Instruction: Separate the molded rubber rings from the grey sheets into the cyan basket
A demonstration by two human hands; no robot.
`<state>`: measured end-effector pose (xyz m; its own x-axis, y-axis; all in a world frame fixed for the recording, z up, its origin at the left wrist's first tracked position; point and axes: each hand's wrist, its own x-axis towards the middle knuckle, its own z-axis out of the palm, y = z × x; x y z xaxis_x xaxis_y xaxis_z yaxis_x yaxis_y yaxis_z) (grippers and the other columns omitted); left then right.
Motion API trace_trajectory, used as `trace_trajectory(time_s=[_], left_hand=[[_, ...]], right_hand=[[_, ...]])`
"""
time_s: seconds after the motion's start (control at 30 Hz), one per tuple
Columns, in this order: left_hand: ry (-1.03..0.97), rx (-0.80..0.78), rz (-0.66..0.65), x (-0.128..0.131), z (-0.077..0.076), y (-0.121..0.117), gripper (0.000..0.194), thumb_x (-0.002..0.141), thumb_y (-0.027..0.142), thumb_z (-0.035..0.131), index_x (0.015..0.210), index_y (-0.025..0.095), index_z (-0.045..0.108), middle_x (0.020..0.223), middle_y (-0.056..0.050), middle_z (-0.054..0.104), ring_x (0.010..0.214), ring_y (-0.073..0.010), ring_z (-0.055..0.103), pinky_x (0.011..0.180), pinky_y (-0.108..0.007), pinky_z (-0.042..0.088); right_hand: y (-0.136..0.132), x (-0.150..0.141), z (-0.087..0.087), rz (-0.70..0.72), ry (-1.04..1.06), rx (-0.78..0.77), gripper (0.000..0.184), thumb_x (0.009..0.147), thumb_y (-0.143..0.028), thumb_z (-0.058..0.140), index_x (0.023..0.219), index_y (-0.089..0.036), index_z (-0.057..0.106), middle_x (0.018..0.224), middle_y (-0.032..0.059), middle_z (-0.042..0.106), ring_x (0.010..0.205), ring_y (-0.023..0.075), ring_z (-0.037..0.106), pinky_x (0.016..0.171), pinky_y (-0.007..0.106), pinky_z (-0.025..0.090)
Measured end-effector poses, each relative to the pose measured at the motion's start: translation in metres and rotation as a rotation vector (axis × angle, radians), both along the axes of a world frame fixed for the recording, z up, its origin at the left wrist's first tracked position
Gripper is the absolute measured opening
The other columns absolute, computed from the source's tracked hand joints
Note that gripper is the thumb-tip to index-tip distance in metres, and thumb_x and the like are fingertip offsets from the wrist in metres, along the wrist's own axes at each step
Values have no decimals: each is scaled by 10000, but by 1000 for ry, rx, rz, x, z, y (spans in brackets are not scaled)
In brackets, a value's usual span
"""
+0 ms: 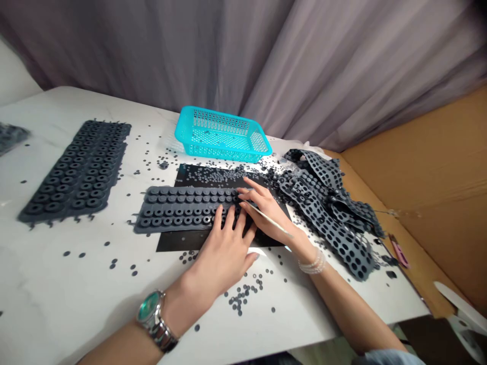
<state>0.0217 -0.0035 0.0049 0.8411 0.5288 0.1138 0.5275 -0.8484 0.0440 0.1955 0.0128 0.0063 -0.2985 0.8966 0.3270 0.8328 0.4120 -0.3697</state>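
A dark grey moulded rubber sheet [175,207] with rows of round, ring-like parts lies partly on a black mat [182,242]. My left hand [226,248] rests on the sheet's near right part, fingers spread and stretched out. Over its right end, my right hand [262,203] grips a thin, pale, pen-like stick [270,221]. The stick's tip is hidden among the fingers, so I cannot tell what it touches. Small dark discs [220,175] are scattered along the far part of the mat, and several more lie near my left hand.
Another moulded rubber sheet [81,170] lies at the left. Behind the mat stands a turquoise plastic basket [224,152]. Crumpled perforated rubber sheets [323,218] are heaped on the right, near a pink-handled cutter [399,252]. A cardboard panel [426,172] borders the table's right side.
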Motion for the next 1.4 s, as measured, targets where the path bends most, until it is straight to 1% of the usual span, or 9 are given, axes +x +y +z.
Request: trace_trajectory(time_s=[0.3,0.43,0.6,0.7,0.8,0.9,1.1,1.2,1.4], left_hand=[[-7,0,2,0,3,0,567,937,494,381,1358,143,526,1398,-230,504,1341,-426,389,1104,-627,243],[-5,-10,6,0,3,1,581,939,500,374,1392,154,491,1444,-221,458,1354,-421,372,1105,-625,245],[-4,-56,3,0,1,1,597,946,494,359,1437,164,435,1500,-211,385,1374,-429,334,1097,-616,269],[-17,-72,-5,-1,-1,1,600,947,495,363,1449,172,417,1522,-202,351,1379,-427,325,1098,-622,262],[-44,-67,-21,-2,-3,1,597,948,491,364,1451,173,409,1525,-197,347,1382,-419,325,1106,-621,245],[-64,-63,-43,-2,-3,3,590,951,492,353,1440,169,422,1519,-202,356,1388,-413,316,1116,-612,228],[-49,-67,-52,-2,0,6,583,943,505,365,1396,157,480,1450,-222,447,1363,-407,362,1116,-602,232],[-45,-62,-53,-2,0,6,584,944,510,355,1379,149,499,1427,-219,475,1359,-405,369,1116,-604,231],[-59,-53,-47,-2,-2,5,592,944,513,352,1381,141,496,1438,-225,460,1365,-411,355,1119,-602,228]], right_hand=[[7,-1,-8,41,-100,34,171,984,-242,405,1060,-197,552,1233,138,644,1399,269,363,1014,515,448],[9,-2,-11,42,-85,66,206,992,-222,354,1080,-207,540,1224,139,635,1401,254,361,1005,499,467],[16,23,-9,-179,2,235,209,986,-272,363,1041,-212,555,1395,144,510,1351,233,440,1043,460,453],[17,45,-6,-326,40,286,233,986,-298,358,1098,-209,542,1321,145,568,1413,257,342,1072,509,413],[13,51,-3,-362,46,219,253,972,-328,401,1136,-201,547,1292,152,592,1462,284,214,1099,563,359],[8,37,0,-286,70,137,251,962,-338,434,1113,-197,578,1356,149,552,1466,285,199,1123,566,329],[4,1,2,-17,111,-52,206,972,-291,432,1054,-214,605,1352,114,565,1409,234,353,1100,470,404],[5,-2,0,0,108,-81,196,975,-281,433,1049,-204,598,1338,125,575,1385,232,395,1082,463,423],[10,-2,-2,22,44,-51,181,979,-272,428,1045,-197,578,1293,133,607,1411,242,349,1061,487,430]])
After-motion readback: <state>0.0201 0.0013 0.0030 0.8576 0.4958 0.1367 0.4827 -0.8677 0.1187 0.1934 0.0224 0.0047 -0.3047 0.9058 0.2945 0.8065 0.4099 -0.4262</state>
